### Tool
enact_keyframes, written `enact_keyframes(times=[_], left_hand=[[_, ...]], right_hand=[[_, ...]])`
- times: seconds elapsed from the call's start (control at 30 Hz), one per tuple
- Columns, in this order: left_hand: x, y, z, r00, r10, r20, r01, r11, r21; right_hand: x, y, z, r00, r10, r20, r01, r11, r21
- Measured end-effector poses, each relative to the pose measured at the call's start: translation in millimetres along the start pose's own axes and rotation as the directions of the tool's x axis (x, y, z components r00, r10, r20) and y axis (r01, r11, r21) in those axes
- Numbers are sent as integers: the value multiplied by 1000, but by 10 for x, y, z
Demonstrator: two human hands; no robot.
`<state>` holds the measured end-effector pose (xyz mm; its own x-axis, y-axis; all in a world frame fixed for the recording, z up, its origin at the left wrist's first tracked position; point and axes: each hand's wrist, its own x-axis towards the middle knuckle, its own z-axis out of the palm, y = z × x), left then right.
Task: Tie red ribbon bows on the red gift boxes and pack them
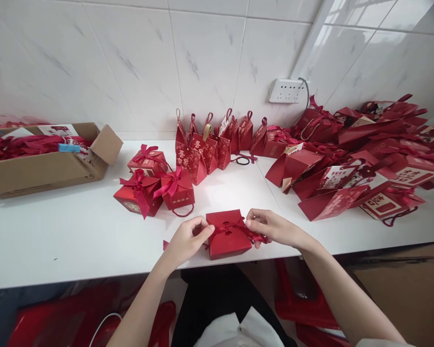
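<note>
A red gift box (231, 246) lies at the table's front edge, with a dark red satin ribbon (235, 225) crossing its top through a cut-out flower shape. My left hand (190, 238) is at the box's left side, thumb and fingers pinched on the ribbon; a ribbon end pokes out to the left of that hand. On the right side, my right hand (273, 227) is closed on the ribbon's other part, which bunches beside the box. Just behind and to the left sit three boxes with ribbon bows, including a box with a rope handle (179, 193).
At the left stands an open cardboard carton (43, 173) full of red ribbons and packets. Several upright red bags (193, 164) line the wall. A heap of red gift boxes (369, 164) covers the right side. A power strip (287, 91) is on the tiled wall.
</note>
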<state>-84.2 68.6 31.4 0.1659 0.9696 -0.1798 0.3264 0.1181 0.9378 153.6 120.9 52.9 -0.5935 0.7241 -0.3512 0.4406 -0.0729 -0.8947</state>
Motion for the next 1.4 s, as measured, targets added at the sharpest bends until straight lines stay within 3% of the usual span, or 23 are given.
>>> enact_keyframes(times=[0.1, 0.2, 0.27, 0.47, 0.67, 0.87, 1.03, 1.23, 1.4], left_hand=[[-7, 11, -2, 1000, -16, 1, 16, 1000, -5], [-9, 8, 1, 1000, -19, -9, 19, 1000, 8], [-8, 3, 3, 1000, -22, -8, 22, 1000, 10], [-7, -2, 3, 1000, -20, -2, 20, 1000, 9], [-3, -6, 1, 1000, -20, -2, 20, 1000, 5], [2, -19, 3, 1000, -18, 5, 18, 1000, 0], [-6, -12, 16, 1000, -15, 3, 15, 1000, 3], [0, -17, 23, 1000, -8, -10, 8, 1000, -1], [-18, -31, 27, 1000, -4, -8, 4, 1000, -8]], right_hand=[[30, 13, 14, 996, 91, -7, -91, 993, -76], [39, 24, 18, 997, 36, 68, -28, 992, -119], [43, 35, 12, 996, 15, 91, -7, 996, -91], [106, 108, -13, 994, 99, 52, -103, 991, 79], [124, 123, -66, 988, -18, 151, 15, 1000, 19], [3, 15, -82, 991, -120, -57, 113, 987, -112], [-95, -76, 0, 948, -171, -270, 88, 952, -295], [-48, -49, -10, 977, -134, -165, 114, 985, -126], [-10, 40, -42, 990, -42, -131, 49, 997, 52]])
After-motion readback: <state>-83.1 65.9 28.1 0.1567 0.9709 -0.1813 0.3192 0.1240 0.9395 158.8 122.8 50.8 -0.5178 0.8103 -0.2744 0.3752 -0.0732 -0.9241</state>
